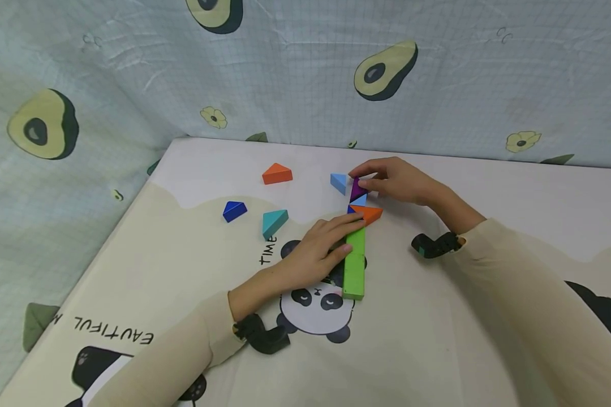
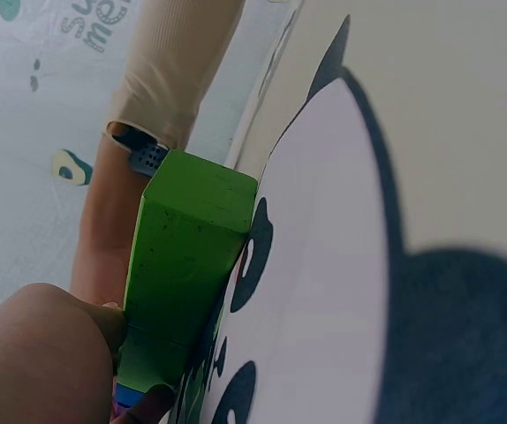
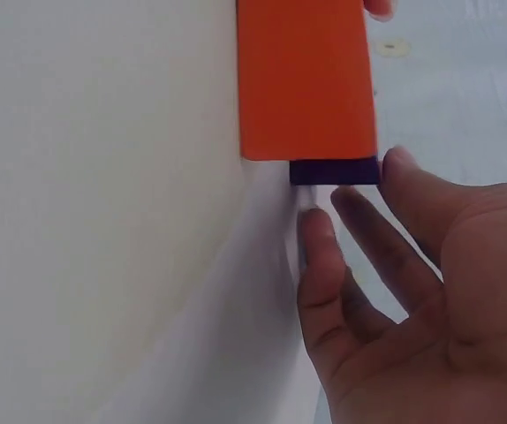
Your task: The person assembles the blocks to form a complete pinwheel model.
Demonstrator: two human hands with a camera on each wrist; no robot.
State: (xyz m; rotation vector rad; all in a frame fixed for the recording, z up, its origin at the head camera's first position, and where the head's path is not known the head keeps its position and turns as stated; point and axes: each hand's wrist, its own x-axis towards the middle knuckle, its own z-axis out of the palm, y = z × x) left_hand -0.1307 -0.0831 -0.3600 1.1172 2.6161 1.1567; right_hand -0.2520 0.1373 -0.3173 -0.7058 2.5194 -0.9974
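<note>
A row of toy blocks runs away from me on the table: two green blocks [image 1: 353,276], then an orange triangular block [image 1: 369,213] beside a mostly covered dark blue one, a light blue triangle [image 1: 359,200] and a purple triangular block [image 1: 357,191]. My left hand [image 1: 318,251] lies over the far green block, its fairly straight fingers reaching to the orange one and its thumb against the green side. In the left wrist view the green blocks [image 2: 187,238] stand on the cloth beside that hand. My right hand [image 1: 399,181] pinches the purple block between thumb and fingers.
Left of the row lie a light blue triangle [image 1: 338,182], an orange triangle [image 1: 277,174], a teal triangle [image 1: 274,223] and a dark blue triangle [image 1: 234,211]. A panda-print cloth [image 1: 412,339] covers the table. Behind it hangs an avocado-print curtain [image 1: 305,73].
</note>
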